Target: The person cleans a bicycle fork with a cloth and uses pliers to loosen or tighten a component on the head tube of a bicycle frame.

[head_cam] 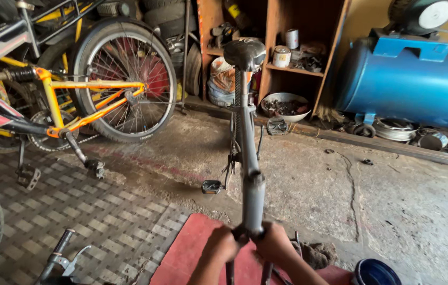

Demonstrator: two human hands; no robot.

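Low centre of frame: left hand [219,247] and right hand [274,244] clasped shut around head end of grey steel bicycle frame [249,158]. Best held steady, saddle [244,54] kept upright.

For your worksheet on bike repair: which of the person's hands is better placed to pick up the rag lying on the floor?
Probably the right hand. Both hands grip the grey bike frame at its near end, but the rag lies just to the right, beside that hand; the left hand would have to cross over.
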